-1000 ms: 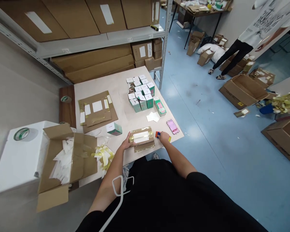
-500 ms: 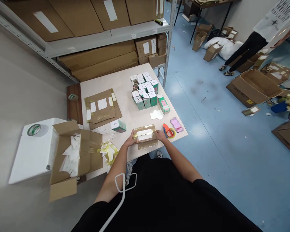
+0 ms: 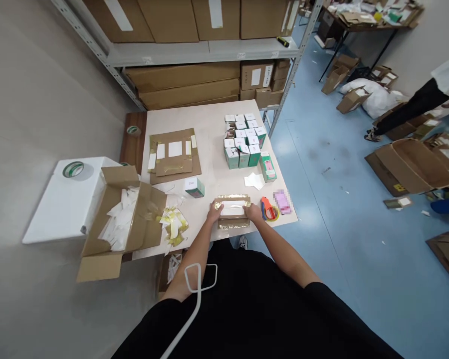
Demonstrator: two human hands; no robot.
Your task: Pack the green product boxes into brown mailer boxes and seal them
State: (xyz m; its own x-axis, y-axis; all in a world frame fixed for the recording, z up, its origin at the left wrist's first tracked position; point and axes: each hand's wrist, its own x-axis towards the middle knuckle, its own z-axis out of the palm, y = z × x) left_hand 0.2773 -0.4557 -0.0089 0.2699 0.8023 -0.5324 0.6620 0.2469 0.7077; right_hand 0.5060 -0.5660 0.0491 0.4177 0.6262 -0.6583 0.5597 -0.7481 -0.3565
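A small taped cardboard parcel (image 3: 232,208) with a white label lies at the near edge of the table (image 3: 209,124). My left hand (image 3: 214,213) grips its left end and my right hand (image 3: 253,212) grips its right end, fingers curled on the box. An orange tape dispenser (image 3: 268,208) lies just right of my right hand, with a pink item (image 3: 283,201) beyond it. One small green and white box (image 3: 194,187) stands alone to the left of the parcel.
Several green and white boxes (image 3: 243,139) cluster at the table's far right. Flattened cardboard (image 3: 174,155) lies mid-left, an open carton (image 3: 125,224) with paper scraps at the left edge. Tape rolls (image 3: 73,169) sit left. Shelving with cartons (image 3: 194,85) is behind; another person's legs (image 3: 407,112) are far right.
My right hand let go of the orange tape dispenser, which now lies on the table, and moved onto the parcel's right end. The camera view shifted leftward.
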